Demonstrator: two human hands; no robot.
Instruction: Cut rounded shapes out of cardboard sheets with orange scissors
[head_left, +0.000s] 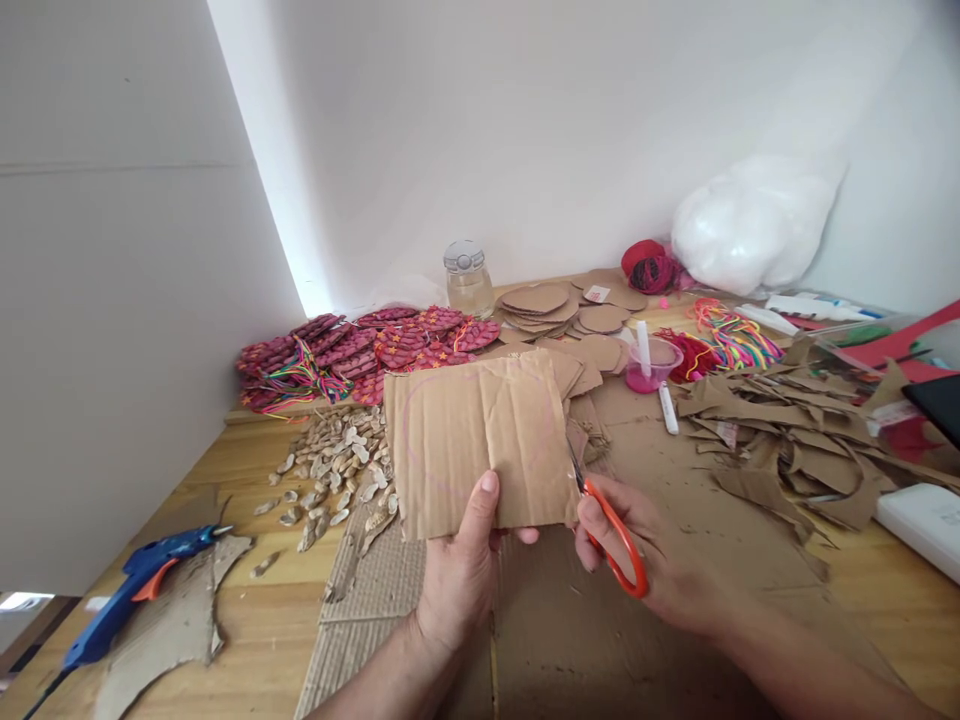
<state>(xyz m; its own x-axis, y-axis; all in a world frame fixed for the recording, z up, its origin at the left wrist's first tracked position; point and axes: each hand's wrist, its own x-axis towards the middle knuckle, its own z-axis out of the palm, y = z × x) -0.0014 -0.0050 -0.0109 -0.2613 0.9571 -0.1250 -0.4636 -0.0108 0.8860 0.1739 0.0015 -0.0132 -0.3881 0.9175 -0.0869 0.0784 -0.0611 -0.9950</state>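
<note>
My left hand [459, 570] pinches the lower edge of a creased brown cardboard sheet [480, 435], thumb on top, holding it up over the table. A faint circle is drawn on the sheet. My right hand [651, 560] grips orange-handled scissors [611, 535], whose blades meet the sheet's right edge at its lower corner.
On the wooden table [262, 620] a blue glue gun [127, 595] lies at the left, with peanut shells [337, 470] behind it. Red fabric pieces [360, 350], cardboard discs [555, 305], a jar [466, 275], a pink cup [651, 365], coloured cords [731, 335] and cardboard offcuts [795, 440] fill the back and right.
</note>
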